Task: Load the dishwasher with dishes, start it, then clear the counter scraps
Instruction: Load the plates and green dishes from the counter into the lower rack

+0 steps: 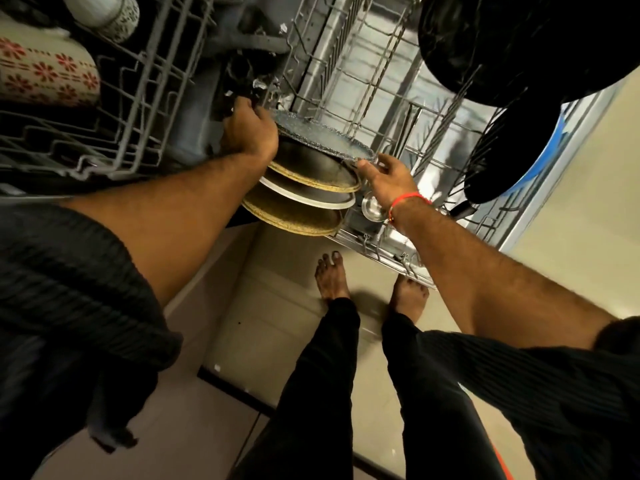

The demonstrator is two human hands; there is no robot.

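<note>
View: head camera looks steeply down past both forearms into an open dishwasher, lower rack [377, 252] pulled out over the tiled floor [277, 341].
Left hand [250, 129]: reaches to the far edge of the plate row; back of hand faces the camera, fingers curl over the rim of the speckled grey plate [322, 135] and are mostly hidden behind it, so the grip appears closed on that plate but the fingertips cannot be seen.
Right hand [384, 178]: at the near edge of the same speckled plate; thumb and forefinger pinch its rim, other fingers loosely spread. Red thread band on the wrist.
Speckled grey plate: stands on edge, tilted, at the back of the plate row in the lower rack, held between both hands.
Other plates: three stand on edge just in front of it, close together: gold-rimmed dark plate [311, 174], white-rimmed plate [308, 195], gold-rimmed plate [291, 216] nearest the rack's front edge.
Small steel bowl [372, 206]: in the rack just beside the plates, partly behind the right wrist.
Dark pan [502, 39]: large, black, at the right end of the lower rack.
Upper rack [114, 109]: at left, carries a white cup with red flower print [45, 74].
Person: barefoot, dark trousers, dark ribbed sleeves pushed up.
</note>
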